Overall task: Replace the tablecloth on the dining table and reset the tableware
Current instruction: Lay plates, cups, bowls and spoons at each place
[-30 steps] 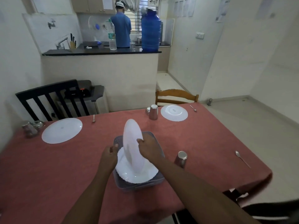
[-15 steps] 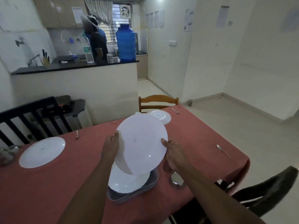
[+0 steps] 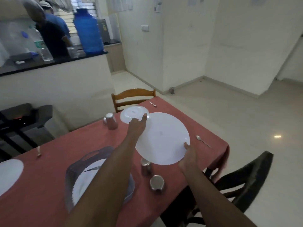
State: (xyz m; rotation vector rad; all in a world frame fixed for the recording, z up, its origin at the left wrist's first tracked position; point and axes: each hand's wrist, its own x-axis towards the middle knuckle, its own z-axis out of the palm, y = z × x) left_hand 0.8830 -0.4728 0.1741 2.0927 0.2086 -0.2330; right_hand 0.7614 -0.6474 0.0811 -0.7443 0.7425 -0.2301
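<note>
since half a second ago the plate [image 3: 162, 138] has swung away from above the tray [image 3: 73, 167] and out to the right, and it now hangs over the red cloth [image 3: 65, 141] near the surface's right edge, between the far plate [image 3: 133, 114] and the spoon [image 3: 203, 141]. both hands hold it by opposite rims: left hand [image 3: 136, 126] at the upper left edge, its fingers [image 3: 144, 116] mostly straight along the rim with the tips hidden behind; right hand [image 3: 187, 155] at the lower right edge, thumb on top and the other fingers tucked out of sight beneath, pinching the rim. it is tilted, underside toward the camera.

the plate looks like thin, stiff, glossy ware, probably light but slick and breakable if it slips, so the rim is the place to hold it, with a thumb over the lip and fingers under. two steel cups [image 3: 146, 167] stand just below its near edge, so lowering it calls for clearance there. another scalloped plate [image 3: 85, 182] remains in the tray, so this setting looks unfinished
</note>
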